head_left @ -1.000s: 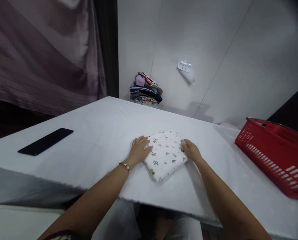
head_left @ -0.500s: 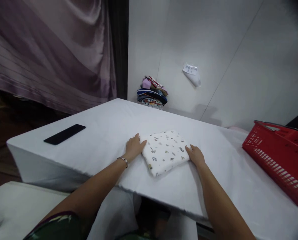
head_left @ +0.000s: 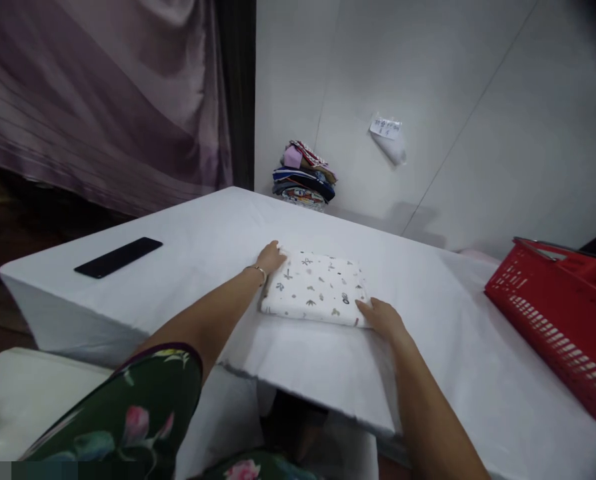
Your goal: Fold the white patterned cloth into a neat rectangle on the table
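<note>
A folded white cloth (head_left: pixel 318 288) printed with small grey and brown plant shapes lies on the white-covered table (head_left: pixel 218 260). At its far left corner, my left hand (head_left: pixel 272 259) grips the edge, a bracelet round the wrist. My right hand (head_left: pixel 385 318) holds the near right corner, thumb on top and the other fingers partly hidden along the side. The cloth's near edge runs almost level, showing a thick fold.
A red plastic basket (head_left: pixel 553 320) stands at the right. To the left lies a flat black object (head_left: pixel 121 257). Against the wall at the back is a stack of folded fabrics (head_left: pixel 304 180). A paper note (head_left: pixel 388 137) hangs on the wall.
The cloth has turned and shifted a little left, with its near edge now nearly level. My left hand has moved toward its far corner; my right hand has come slightly left.
</note>
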Action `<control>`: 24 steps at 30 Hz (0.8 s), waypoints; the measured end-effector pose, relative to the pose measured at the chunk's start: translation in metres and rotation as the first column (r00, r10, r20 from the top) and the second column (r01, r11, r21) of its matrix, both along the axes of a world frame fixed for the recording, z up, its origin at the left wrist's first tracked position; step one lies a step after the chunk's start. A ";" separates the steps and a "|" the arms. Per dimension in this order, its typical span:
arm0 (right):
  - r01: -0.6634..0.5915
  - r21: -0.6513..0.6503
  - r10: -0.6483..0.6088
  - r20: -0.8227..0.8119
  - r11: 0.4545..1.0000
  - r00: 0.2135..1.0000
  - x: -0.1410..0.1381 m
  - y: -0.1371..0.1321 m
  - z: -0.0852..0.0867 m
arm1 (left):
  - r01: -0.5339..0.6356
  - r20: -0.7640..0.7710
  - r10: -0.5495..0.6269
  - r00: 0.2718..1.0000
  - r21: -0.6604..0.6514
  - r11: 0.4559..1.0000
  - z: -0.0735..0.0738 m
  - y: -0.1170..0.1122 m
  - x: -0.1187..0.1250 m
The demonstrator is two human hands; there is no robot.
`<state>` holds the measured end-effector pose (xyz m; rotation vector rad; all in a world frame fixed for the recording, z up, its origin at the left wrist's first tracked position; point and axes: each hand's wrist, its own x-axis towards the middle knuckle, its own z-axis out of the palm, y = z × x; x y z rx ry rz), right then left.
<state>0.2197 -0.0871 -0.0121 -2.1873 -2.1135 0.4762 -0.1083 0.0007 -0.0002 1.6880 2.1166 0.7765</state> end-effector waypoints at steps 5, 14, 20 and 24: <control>-0.004 0.014 0.005 -0.059 1.000 0.998 0.003 0.000 0.004 | 0.014 0.015 -0.013 1.000 -0.013 1.000 -0.014 -0.015 -0.004; 0.056 0.063 -0.051 -0.081 0.996 0.995 0.007 0.004 0.000 | 0.194 -0.113 -0.177 0.978 0.167 0.967 -0.018 -0.105 0.001; 0.094 0.070 -0.090 -0.064 0.993 0.994 0.003 0.004 0.000 | 0.368 -0.193 -0.331 0.924 0.209 0.906 -0.031 -0.136 0.005; 0.151 0.200 -0.127 -0.127 0.968 0.984 0.002 0.001 -0.001 | 0.321 -0.156 -0.287 0.945 0.273 0.907 -0.035 -0.136 0.005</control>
